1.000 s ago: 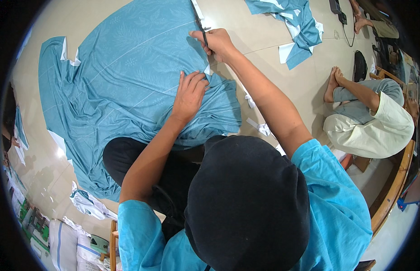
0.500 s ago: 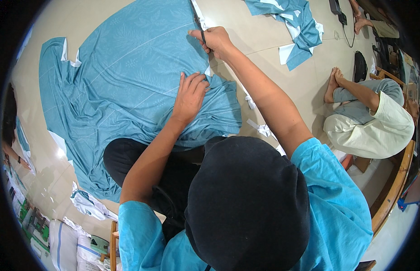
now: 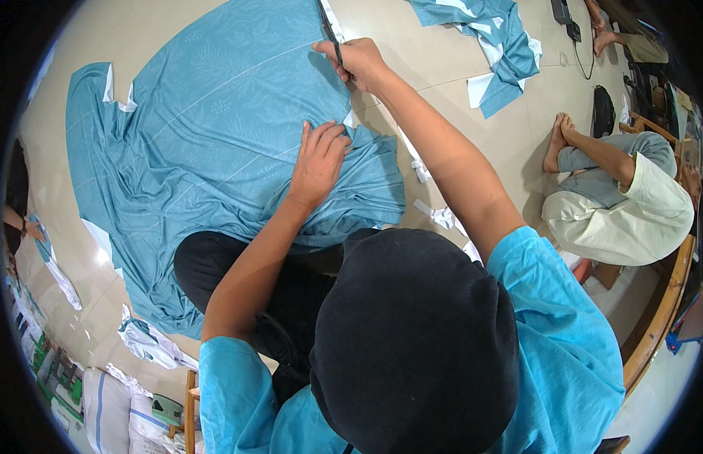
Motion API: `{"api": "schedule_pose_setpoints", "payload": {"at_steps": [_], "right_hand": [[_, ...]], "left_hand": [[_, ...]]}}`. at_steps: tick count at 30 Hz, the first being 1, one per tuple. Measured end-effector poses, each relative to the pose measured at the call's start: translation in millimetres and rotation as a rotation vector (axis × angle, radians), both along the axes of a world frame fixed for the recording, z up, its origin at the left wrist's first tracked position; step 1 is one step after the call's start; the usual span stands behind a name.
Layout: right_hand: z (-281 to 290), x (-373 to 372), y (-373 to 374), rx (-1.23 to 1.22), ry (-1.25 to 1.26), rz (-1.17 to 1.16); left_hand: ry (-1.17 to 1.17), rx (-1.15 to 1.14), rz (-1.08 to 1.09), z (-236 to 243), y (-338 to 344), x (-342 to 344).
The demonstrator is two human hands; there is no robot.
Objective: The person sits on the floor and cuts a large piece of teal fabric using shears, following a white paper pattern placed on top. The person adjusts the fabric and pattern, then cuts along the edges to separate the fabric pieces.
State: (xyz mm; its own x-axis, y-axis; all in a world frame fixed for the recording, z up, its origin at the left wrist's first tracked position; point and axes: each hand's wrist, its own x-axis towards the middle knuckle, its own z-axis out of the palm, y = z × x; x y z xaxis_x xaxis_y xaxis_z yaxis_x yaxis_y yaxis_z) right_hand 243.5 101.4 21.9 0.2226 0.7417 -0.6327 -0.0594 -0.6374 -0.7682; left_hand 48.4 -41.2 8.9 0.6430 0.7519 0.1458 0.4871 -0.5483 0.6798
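Note:
Teal leaf-patterned fabric (image 3: 215, 98) with thin white lines lies spread over the tiled floor and gathers in folds by my knee. My right hand (image 3: 355, 62) is closed around dark-handled scissors (image 3: 330, 32), whose blades point away along the fabric's right edge. A narrow white strip (image 3: 333, 17) lies beside the blades. My left hand (image 3: 319, 163) rests flat on the fabric with fingers spread, nearer to me than the scissors. Whether the blades are apart is hard to make out.
More teal fabric pieces (image 3: 495, 45) lie at the far right. White scraps (image 3: 442, 217) are right of my fabric, and a bundle (image 3: 151, 340) is at the lower left. A person (image 3: 616, 197) sits at the right by a wooden frame (image 3: 657, 325); another person's hand (image 3: 34, 227) shows at the left edge.
My right hand and the scissors have shifted very slightly away from me. At the left edge, the other person's hand and a white-and-teal strip have moved. My left hand stays in place.

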Motion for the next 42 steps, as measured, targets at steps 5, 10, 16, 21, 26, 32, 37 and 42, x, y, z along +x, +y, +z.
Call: {"api": "schedule_pose_setpoints", "payload": {"at_steps": [5,10,16,21,26,32,37,42], "right_hand": [[-1,-1,5,0.002,-0.002,-0.007],[-3,-1,6,-0.01,-0.014,-0.007],[-6,0,6,-0.037,-0.07,0.023],[-2,1,7,-0.02,-0.023,0.01],[-1,0,16,0.005,0.001,-0.013],[-3,1,23,0.011,-0.012,-0.003],[-3,1,23,0.011,-0.012,-0.004],[-5,0,24,0.012,-0.056,0.009]], "left_hand": [[0.0,0.002,0.003,1,0,0],[-0.029,-0.015,-0.011,3,0,0],[0.001,0.003,0.002,1,0,0],[0.008,0.001,-0.011,0,1,0],[0.001,-0.004,-0.013,1,1,0],[0.008,-0.009,-0.016,1,0,0],[0.006,-0.008,-0.015,0,0,0],[0.009,-0.007,-0.011,0,0,0]]}}
